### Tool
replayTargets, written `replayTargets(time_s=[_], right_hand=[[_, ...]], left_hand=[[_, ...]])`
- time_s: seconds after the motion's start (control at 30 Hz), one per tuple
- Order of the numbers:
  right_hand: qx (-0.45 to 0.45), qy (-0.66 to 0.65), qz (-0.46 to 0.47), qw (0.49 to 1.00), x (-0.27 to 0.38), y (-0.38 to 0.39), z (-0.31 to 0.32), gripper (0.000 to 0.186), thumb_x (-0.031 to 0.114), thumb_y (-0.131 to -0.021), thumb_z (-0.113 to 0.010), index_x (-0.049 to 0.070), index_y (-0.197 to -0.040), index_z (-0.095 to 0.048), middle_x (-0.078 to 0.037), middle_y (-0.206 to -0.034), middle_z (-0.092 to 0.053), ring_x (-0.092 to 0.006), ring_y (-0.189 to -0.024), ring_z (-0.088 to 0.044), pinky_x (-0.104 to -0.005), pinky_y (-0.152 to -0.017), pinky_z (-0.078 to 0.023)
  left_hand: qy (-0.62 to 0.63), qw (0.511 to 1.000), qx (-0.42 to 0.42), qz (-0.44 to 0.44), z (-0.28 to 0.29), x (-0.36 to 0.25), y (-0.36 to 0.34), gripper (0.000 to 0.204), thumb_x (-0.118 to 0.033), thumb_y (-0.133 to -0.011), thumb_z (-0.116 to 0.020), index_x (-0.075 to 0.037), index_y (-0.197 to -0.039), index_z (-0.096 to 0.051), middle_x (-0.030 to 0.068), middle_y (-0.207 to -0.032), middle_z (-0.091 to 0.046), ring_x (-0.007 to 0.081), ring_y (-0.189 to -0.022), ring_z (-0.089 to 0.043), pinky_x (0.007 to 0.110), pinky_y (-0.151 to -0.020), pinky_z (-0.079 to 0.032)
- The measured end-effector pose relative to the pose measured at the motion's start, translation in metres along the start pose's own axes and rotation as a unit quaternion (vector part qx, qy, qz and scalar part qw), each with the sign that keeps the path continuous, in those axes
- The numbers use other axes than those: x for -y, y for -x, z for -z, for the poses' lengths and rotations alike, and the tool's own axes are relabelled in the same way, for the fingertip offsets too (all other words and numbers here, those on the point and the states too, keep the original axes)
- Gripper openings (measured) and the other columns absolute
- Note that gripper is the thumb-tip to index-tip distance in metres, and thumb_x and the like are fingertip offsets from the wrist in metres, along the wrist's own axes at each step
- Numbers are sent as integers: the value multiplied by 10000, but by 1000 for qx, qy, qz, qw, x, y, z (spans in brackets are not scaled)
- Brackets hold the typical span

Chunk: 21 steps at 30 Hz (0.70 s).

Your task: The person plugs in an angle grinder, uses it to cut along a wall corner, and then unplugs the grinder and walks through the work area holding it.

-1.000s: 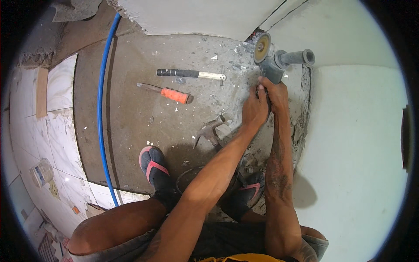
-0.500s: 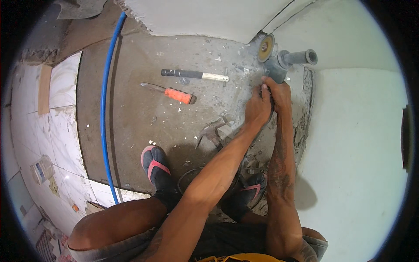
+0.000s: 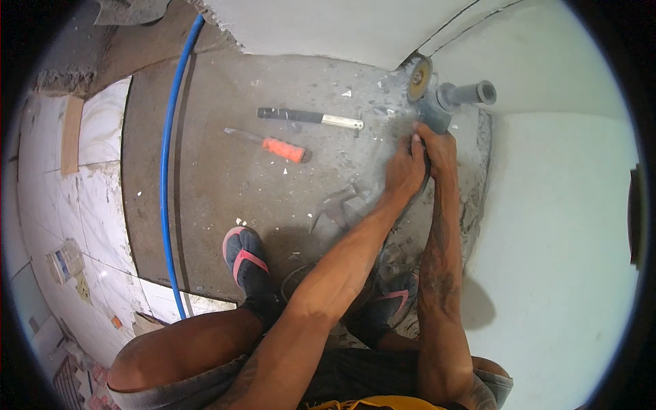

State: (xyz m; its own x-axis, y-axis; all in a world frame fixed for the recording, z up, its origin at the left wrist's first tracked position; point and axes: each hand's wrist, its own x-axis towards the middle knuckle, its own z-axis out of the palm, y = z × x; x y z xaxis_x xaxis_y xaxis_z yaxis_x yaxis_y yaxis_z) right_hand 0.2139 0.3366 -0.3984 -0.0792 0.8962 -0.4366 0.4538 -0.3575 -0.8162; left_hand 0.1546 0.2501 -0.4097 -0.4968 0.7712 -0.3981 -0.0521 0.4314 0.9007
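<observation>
Both my hands are wrapped around an angle grinder (image 3: 433, 115) at the far right, where two white walls meet near the floor. My right hand (image 3: 439, 147) grips its body just behind the head. Beside it, my left hand (image 3: 408, 167) closes on the rear part, which the fingers mostly hide. The grinder's round yellowish disc (image 3: 419, 79) stands on edge at the lower corner of the far wall (image 3: 314, 31). Its side handle (image 3: 470, 93) sticks out to the right, with no hand on it. A dark cord runs back beneath my left forearm.
On the dusty concrete floor lie a hammer (image 3: 311, 117) with a black grip and an orange-handled chisel (image 3: 283, 149). A claw hammer (image 3: 331, 208) rests nearer my feet. A blue hose (image 3: 166, 157) crosses at left beside white tiles (image 3: 102, 205). The right wall (image 3: 547, 225) stands close.
Pale dust now hazes the floor around the grinder and the tools. The view has shifted slightly; both hands keep their hold on the grinder.
</observation>
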Motion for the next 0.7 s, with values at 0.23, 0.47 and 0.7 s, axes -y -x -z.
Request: replayTargets(time_s=[0.23, 0.47, 0.7], right_hand=[[0, -21, -7, 1000, -3, 0, -5, 443, 264, -766, -757, -95, -1001, -647, -96, -884, -658, -162, -731, -599, -312, -625, -476], [10, 10, 17, 1000, 0, -3, -1, 490, 306, -762, -754, -106, -1005, -646, -110, -899, -664, -170, -741, -599, -319, -641, -478], [-17, 42, 11, 999, 6, -5, -2, 522, 347, -732, -761, -121, -941, -660, -115, -847, -668, -176, -723, -601, -326, -622, -474]], left_hand=[[-2, 1000, 1, 1, -2, 11, -5, 534, -462, -1016, -327, -23, -1256, -514, 363, -1043, -615, 574, -988, -556, 603, -851, -437], [-1, 1000, 19, -2, -4, 13, -9, 524, -461, -1018, -336, -26, -1234, -533, 334, -1076, -621, 557, -1011, -556, 591, -854, -440], [19, 999, -16, -41, -6, 9, -11, 500, -441, -1026, -337, -14, -1181, -548, 331, -1061, -618, 547, -991, -558, 586, -840, -444]])
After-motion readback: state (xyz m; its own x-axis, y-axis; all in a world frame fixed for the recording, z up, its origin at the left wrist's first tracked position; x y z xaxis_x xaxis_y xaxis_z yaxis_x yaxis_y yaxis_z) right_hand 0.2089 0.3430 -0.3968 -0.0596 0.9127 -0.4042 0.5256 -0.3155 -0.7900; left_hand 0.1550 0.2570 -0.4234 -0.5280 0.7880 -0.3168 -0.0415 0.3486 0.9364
